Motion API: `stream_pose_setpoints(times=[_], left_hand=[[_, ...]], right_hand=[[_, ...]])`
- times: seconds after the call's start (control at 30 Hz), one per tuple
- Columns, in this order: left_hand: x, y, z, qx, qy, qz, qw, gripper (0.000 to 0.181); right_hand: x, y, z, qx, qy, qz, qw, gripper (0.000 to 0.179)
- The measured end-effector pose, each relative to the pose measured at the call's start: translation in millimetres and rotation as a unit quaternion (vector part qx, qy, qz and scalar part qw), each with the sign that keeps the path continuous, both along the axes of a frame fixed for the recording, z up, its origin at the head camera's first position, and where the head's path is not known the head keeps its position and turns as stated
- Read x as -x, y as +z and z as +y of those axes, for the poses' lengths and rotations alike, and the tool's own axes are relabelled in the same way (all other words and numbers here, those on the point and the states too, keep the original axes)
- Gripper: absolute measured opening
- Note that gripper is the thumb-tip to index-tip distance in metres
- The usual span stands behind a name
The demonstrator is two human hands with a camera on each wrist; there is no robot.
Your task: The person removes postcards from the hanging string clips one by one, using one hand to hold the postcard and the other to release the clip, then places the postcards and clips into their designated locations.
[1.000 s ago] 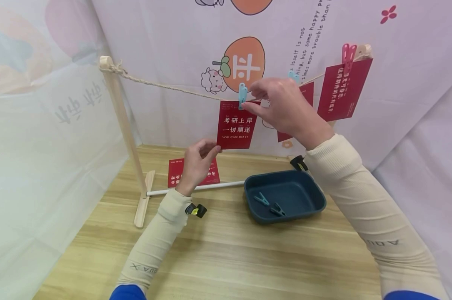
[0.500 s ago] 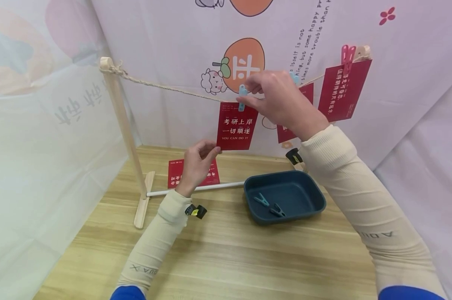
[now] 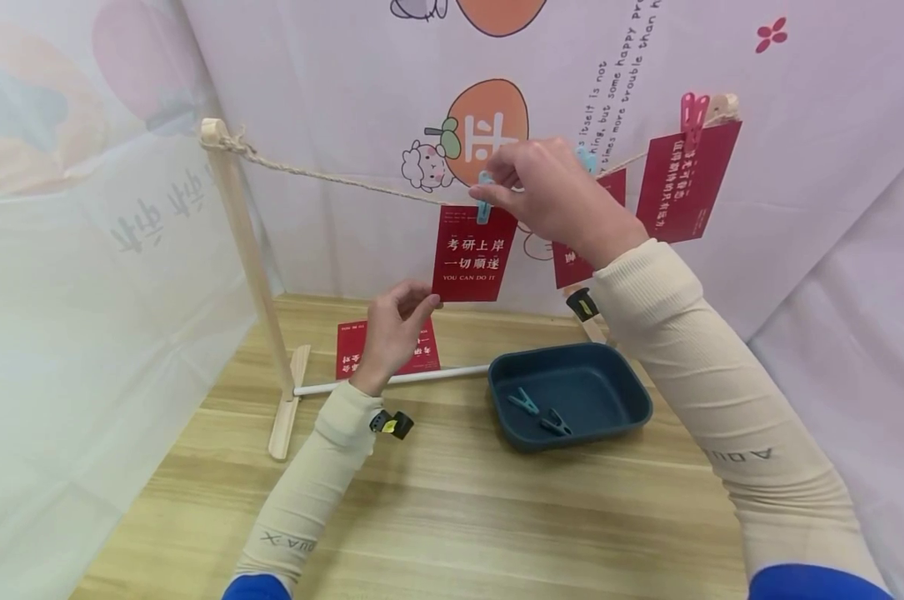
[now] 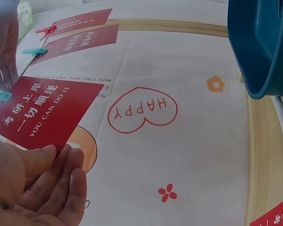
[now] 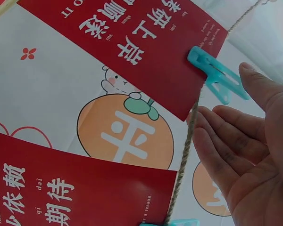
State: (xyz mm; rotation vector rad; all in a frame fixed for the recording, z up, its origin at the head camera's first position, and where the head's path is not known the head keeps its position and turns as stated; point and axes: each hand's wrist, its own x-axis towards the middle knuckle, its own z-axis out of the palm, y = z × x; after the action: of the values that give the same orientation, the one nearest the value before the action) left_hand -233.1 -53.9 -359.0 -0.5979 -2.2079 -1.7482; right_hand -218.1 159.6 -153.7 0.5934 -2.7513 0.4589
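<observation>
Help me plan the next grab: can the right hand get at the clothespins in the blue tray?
Probably yes: the right hand seems to grip nothing, and nothing covers the clothespins in the open tray, though it must come down from the rope.

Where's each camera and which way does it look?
Head: on the head, facing forward and down at the rope; left hand, right hand, sleeves show.
Left wrist: on the left wrist, facing the held red card; both hands show.
Right wrist: on the right wrist, facing the blue clip; only right hand shows.
Both wrist views share card and clip.
</observation>
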Motion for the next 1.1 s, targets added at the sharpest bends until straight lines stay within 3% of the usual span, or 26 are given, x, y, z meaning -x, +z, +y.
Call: stream_pose_setpoints(times=[0.3, 0.7, 1.1], left_hand=[[-1.3, 0.7, -1.2, 0.005, 0.001, -0.002, 1.0000, 0.021], [0.2, 0.6, 0.7, 0.000, 0.001, 0.003, 1.0000, 0.021], [0.1, -0.3, 1.2, -0.004, 0.002, 0.001, 1.0000, 0.020]], right_hand=[[8.2, -0.8, 1, 0.021, -0.004, -0.022, 0.9995, 0.034], [13.3, -3.6, 4, 0.027, 0.025, 0.053, 0.9979, 0.029], [14.3, -4.4, 4, 0.040, 0.056, 0.088, 0.9938, 0.025]])
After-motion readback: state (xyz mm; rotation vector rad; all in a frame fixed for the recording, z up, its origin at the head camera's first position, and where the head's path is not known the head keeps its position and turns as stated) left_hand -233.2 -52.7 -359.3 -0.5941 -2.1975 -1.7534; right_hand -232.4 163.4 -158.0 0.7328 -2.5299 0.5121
